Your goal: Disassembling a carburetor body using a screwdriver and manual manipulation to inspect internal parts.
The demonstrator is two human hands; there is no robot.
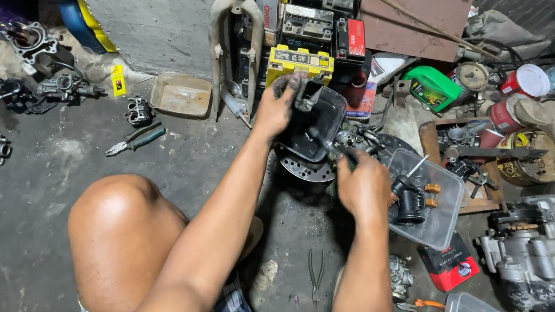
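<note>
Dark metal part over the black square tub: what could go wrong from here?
1. The left hand grips the dark metal part above the black square plastic tub; a slip could drop it in.
2. The right hand works a thin tool close to the left fingers, so a jab seems possible.
3. The clear plastic tray of small parts sits beside the right wrist and could be knocked.

Grimy concrete floor (23,216), grey concrete wall block (148,6), dim light, clutter behind.

Both hands (276,110) (359,184) on black container (320,122)
</note>
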